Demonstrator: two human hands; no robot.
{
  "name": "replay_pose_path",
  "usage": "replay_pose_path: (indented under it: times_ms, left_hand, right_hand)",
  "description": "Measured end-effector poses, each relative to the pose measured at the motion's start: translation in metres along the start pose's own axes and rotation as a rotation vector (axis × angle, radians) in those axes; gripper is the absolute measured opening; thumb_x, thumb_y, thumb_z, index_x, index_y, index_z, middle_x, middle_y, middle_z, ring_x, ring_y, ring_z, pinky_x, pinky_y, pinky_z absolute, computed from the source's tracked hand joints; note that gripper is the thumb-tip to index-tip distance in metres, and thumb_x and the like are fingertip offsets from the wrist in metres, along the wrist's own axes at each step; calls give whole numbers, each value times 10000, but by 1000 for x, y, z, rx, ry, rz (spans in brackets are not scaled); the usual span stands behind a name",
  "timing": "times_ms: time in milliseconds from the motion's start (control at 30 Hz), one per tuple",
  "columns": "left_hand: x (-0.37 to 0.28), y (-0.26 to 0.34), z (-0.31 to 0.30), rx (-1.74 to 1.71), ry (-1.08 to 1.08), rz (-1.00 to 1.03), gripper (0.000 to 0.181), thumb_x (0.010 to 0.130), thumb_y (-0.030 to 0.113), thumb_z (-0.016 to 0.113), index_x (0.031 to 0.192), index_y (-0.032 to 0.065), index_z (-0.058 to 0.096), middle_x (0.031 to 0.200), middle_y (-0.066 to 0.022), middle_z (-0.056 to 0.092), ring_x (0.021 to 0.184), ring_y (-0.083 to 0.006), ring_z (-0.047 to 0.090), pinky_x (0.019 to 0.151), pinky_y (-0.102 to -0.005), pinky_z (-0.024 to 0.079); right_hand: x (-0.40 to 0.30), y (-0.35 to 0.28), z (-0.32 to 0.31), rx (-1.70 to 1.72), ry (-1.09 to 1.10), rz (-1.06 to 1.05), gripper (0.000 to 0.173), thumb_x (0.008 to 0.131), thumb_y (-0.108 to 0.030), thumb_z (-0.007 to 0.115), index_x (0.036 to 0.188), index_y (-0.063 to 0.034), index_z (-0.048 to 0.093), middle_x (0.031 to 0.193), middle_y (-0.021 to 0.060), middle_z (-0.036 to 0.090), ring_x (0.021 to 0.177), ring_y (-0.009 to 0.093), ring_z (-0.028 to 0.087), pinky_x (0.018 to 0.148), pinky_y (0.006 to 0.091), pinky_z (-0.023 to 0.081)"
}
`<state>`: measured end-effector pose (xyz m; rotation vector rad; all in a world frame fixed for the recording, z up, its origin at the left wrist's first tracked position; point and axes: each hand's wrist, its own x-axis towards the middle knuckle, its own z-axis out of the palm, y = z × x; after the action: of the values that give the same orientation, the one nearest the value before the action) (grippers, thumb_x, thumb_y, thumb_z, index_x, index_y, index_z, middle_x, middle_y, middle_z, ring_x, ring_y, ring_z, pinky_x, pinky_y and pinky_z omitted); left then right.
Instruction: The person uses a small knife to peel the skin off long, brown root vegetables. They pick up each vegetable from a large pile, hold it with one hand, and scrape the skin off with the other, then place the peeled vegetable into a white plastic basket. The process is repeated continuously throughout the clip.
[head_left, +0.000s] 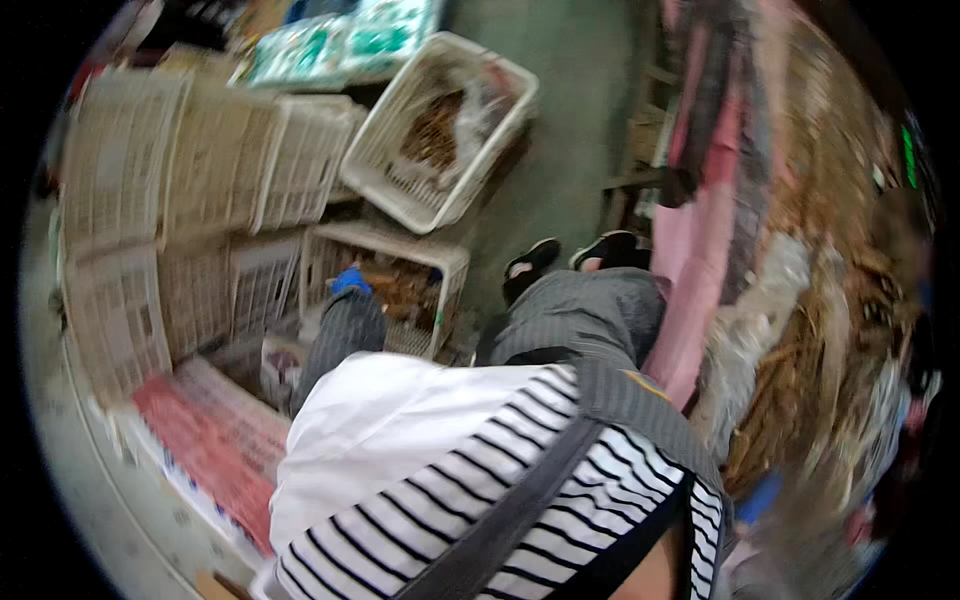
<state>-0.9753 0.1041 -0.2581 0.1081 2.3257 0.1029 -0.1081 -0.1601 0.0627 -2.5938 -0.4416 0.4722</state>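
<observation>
My left hand (350, 280), in a blue glove, reaches to the near side of a white plastic crate (452, 274) lying with its open side facing me. Brown pieces of some dry material (401, 292) are inside that crate. Whether the fingers grip its wall cannot be told. At the lower right, a blurred blue patch beside my body appears to be my gloved right hand (759, 496), close to a heap of brown leafy material (780, 397); its fingers cannot be made out.
Stacked white crates (217, 150) stand at the left. Another white basket (360, 176) holds brown pieces and clear plastic. Green-and-white packages (337, 45) lie beyond it. A pink cloth or sheet (694, 285) edges the heap at my right. Red-and-white printed sacks (210, 450) lie at the lower left.
</observation>
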Motion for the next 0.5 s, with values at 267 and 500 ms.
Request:
replay_pose_path:
  times_ms: [267, 500]
  left_hand:
    - [-240, 288, 168, -430, -681, 1079, 356, 880, 118, 583, 1231, 92, 523, 1074, -72, 588, 906, -142, 566, 734, -262, 487]
    - [-640, 247, 253, -72, -1415, 1928, 284, 879, 43, 562, 1160, 7, 580, 1127, -81, 613, 1030, -159, 563, 907, -286, 437]
  right_hand:
    - [-102, -119, -2, 708, 310, -109, 284, 921, -198, 513, 1163, -52, 531, 961, 43, 616, 889, 124, 563, 765, 255, 450]
    - [-170, -77, 3, 868, 358, 195, 363, 910, -198, 546, 1252, -76, 521, 842, -15, 569, 734, 45, 502, 634, 187, 414]
